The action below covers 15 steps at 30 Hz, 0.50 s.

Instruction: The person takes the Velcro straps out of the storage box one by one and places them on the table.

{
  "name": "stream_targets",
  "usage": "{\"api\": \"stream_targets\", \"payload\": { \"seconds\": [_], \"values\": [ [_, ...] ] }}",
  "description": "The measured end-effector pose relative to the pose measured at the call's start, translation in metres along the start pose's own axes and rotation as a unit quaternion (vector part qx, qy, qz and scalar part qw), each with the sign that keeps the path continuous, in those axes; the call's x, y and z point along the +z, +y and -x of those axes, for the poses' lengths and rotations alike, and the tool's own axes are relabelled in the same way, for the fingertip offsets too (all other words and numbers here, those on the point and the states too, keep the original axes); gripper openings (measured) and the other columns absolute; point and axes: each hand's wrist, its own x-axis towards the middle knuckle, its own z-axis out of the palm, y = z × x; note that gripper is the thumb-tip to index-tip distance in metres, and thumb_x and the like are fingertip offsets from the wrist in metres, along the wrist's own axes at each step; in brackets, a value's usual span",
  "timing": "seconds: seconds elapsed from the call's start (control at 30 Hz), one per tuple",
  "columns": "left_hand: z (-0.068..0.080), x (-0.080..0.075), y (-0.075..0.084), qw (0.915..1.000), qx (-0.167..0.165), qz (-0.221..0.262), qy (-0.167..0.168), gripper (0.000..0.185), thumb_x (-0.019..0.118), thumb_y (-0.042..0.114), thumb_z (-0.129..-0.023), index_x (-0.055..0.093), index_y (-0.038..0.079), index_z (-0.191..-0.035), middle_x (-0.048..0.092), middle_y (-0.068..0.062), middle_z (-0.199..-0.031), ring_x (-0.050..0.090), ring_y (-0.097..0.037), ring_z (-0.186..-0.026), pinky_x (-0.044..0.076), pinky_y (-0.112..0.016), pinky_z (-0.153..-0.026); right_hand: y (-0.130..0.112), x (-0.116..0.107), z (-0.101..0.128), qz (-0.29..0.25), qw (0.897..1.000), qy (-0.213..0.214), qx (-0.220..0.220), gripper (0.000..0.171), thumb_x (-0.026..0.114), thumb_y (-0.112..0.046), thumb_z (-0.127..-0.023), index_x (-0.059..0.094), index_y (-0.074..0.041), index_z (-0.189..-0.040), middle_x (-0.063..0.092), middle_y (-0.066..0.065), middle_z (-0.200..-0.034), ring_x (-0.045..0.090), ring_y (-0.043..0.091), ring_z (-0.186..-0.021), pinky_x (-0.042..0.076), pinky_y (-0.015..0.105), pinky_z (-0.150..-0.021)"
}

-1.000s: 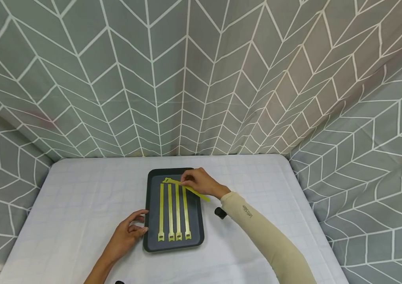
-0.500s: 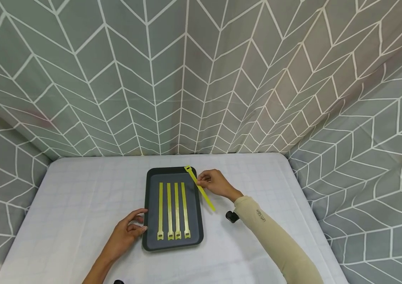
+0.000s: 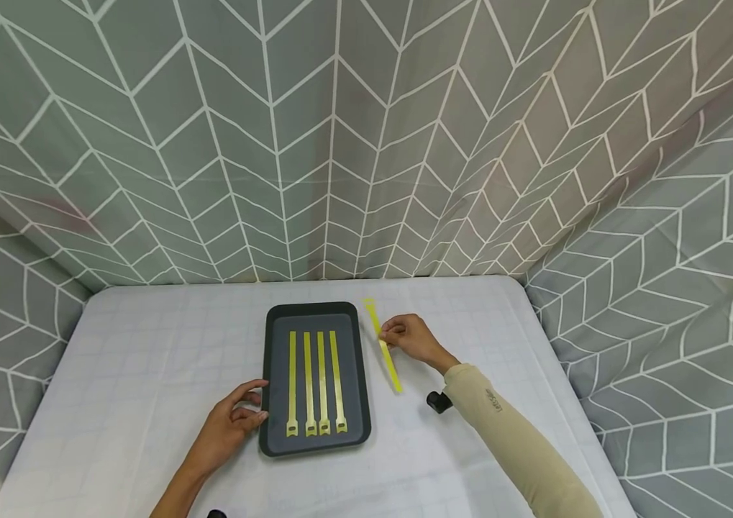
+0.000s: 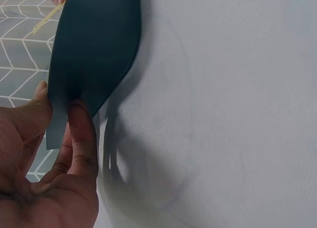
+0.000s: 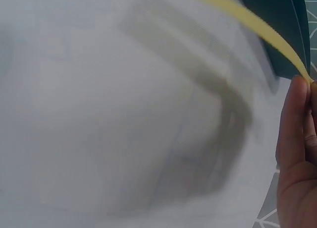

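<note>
A dark tray [image 3: 270,374] lies on the white table and holds several yellow straps [image 3: 314,381] side by side. My left hand [image 3: 230,424] rests at the tray's left front edge, thumb and fingers touching the rim [image 4: 74,96]. My right hand [image 3: 405,337] is just right of the tray and pinches one more yellow strap [image 3: 384,347] near its middle. That strap hangs a little above the cloth and runs from the tray's far right corner toward me. In the right wrist view the strap [image 5: 257,27] runs from my fingertips [image 5: 296,104] past the tray's corner [image 5: 277,20].
A white gridded cloth [image 3: 114,374] covers the table. Grey chevron-patterned curtains [image 3: 340,144] close it in at the back and both sides. A small black object [image 3: 434,401] sits at my right wrist.
My right hand has lifted one yellow strap off the tray's far end and carried it right, clear of the tray. The left hand has stayed at the tray's edge.
</note>
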Motion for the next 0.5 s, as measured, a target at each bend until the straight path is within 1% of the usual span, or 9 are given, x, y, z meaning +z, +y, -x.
{"api": "stream_targets", "payload": {
  "seconds": [0.17, 0.3, 0.4, 0.5],
  "values": [
    [0.0, 0.0, 0.001, 1.0, 0.001, -0.004, 0.003, 0.057, 0.069, 0.0, -0.092, 0.051, 0.013, -0.144, 0.053, -0.019, -0.12, 0.066, -0.017, -0.087, 0.051, -0.026, -0.07, 0.007, -0.006, 0.006, 0.011, 1.0, 0.01, 0.004, 0.018, 0.068, -0.006, -0.095, 0.067, 0.01, -0.104, 0.074, 0.021, -0.091, 0.072, 0.024, -0.072, 0.059, 0.039, -0.073],
    [0.0, 0.0, 0.001, 1.0, 0.002, -0.004, 0.002, 0.057, 0.069, 0.001, -0.092, 0.051, 0.013, -0.144, 0.053, -0.019, -0.12, 0.066, -0.017, -0.088, 0.051, -0.026, -0.07, 0.013, -0.009, 0.01, 0.018, 0.999, 0.027, 0.018, 0.019, 0.069, -0.005, -0.094, 0.068, 0.011, -0.104, 0.075, 0.021, -0.088, 0.072, 0.024, -0.07, 0.059, 0.037, -0.072],
    [0.0, 0.0, 0.0, 1.0, 0.004, -0.003, 0.002, 0.057, 0.07, 0.001, -0.092, 0.05, 0.012, -0.144, 0.053, -0.019, -0.12, 0.066, -0.017, -0.087, 0.051, -0.026, -0.07, 0.017, -0.011, 0.012, 0.018, 0.998, 0.037, 0.043, 0.018, 0.069, -0.004, -0.094, 0.068, 0.01, -0.103, 0.075, 0.019, -0.086, 0.071, 0.019, -0.068, 0.059, 0.033, -0.07],
    [0.001, 0.0, -0.001, 1.0, 0.004, -0.002, 0.002, 0.057, 0.07, 0.002, -0.091, 0.05, 0.012, -0.144, 0.053, -0.02, -0.12, 0.066, -0.016, -0.086, 0.051, -0.026, -0.069, 0.022, -0.012, 0.014, 0.012, 0.996, 0.05, 0.077, 0.016, 0.069, -0.001, -0.093, 0.068, 0.011, -0.103, 0.075, 0.018, -0.086, 0.069, 0.015, -0.066, 0.059, 0.031, -0.067]
  ]
}}
